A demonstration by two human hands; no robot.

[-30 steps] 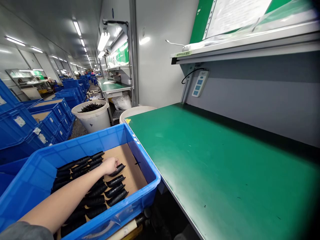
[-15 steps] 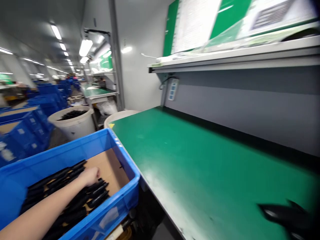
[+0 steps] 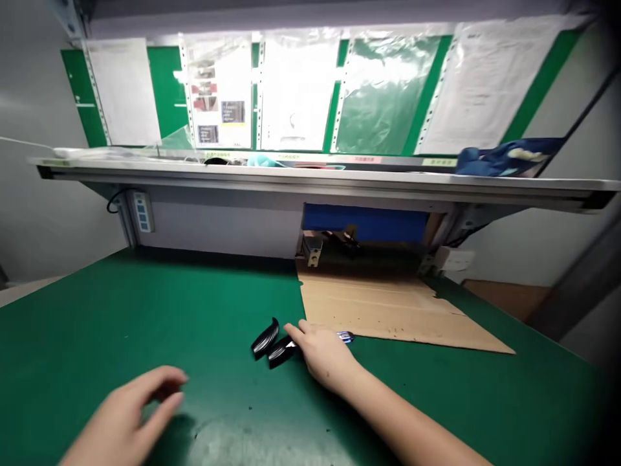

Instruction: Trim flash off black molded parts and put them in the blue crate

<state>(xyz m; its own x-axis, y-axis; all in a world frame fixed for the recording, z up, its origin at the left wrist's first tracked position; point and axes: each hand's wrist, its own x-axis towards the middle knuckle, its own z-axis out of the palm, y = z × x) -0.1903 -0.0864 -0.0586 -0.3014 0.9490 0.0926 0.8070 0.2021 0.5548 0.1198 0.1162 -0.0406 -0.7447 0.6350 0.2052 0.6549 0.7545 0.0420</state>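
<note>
- Spanning part of the green tabletop in the head view, the right hand covers a slim, blue-ended tool; whether its fingers clamp it cannot be told.
- Two curved black plastic pieces lie just left of that hand, near the cardboard sheet.
- The left hand, blurred, holds its thumb and fingers apart, nothing visible between.
- Handling the tool seems the current step; the next move would call for a sure grip.

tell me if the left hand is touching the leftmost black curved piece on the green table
Apart. The head view shows a plain stretch of green table between the left hand and the leftmost black curved piece.
</note>
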